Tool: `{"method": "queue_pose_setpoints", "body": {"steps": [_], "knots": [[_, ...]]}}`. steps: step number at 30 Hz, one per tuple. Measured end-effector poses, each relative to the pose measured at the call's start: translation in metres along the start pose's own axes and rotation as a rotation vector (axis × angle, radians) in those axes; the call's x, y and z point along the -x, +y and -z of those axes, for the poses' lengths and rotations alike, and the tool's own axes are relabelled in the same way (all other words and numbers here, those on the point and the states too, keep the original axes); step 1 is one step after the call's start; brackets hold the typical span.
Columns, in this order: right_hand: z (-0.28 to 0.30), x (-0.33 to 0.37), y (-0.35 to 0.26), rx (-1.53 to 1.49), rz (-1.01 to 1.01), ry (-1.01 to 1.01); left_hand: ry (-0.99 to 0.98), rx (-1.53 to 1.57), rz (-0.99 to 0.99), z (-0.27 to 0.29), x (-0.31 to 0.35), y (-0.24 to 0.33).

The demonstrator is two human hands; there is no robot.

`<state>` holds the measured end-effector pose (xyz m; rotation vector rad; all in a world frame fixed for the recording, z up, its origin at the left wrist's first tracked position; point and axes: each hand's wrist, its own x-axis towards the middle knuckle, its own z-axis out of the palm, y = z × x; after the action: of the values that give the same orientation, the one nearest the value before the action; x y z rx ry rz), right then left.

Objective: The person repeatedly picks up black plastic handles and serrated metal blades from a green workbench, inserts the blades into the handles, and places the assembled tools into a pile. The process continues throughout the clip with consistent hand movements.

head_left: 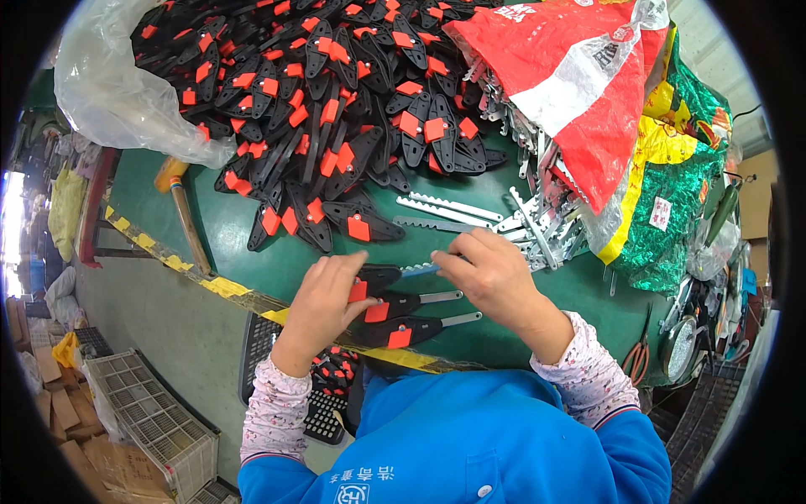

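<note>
My left hand [321,301] grips a black plastic piece with a red tab [380,275] above the green table's near edge. With fingers pinched, my right hand [497,281] holds the far end of a toothed metal strip [416,270], whose other end meets the black piece; whether it sits inside cannot be seen. Just below lie two similar black pieces with metal strips sticking out to the right, a nearer one [420,327] and a farther one [401,301]. Beyond my hands, loose toothed strips [449,206] lie on the table.
A large heap of black pieces with red tabs [336,101] covers the far table. Metal strips spill from a red and white bag [554,76] beside a green and yellow bag [672,193]. A hammer [189,214] lies left; scissors [640,353] are at right. Yellow-black tape [225,287] lines the edge.
</note>
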<state>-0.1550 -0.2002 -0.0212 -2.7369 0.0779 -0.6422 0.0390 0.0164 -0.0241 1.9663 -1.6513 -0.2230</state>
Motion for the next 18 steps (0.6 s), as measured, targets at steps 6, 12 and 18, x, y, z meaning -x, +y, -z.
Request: {"method": "queue_pose_setpoints", "body": {"steps": [6,12,18], "knots": [[-0.005,-0.001,-0.008,-0.056,-0.065,-0.006,-0.031,-0.014,-0.064,0.003,-0.009,0.014],[-0.004,-0.014,-0.014,0.007,-0.106,-0.017,0.013,-0.017,-0.057,0.007,-0.015,0.011],[-0.008,-0.020,-0.014,-0.048,0.004,-0.115,0.023,0.006,-0.070,0.015,-0.006,0.005]]}}
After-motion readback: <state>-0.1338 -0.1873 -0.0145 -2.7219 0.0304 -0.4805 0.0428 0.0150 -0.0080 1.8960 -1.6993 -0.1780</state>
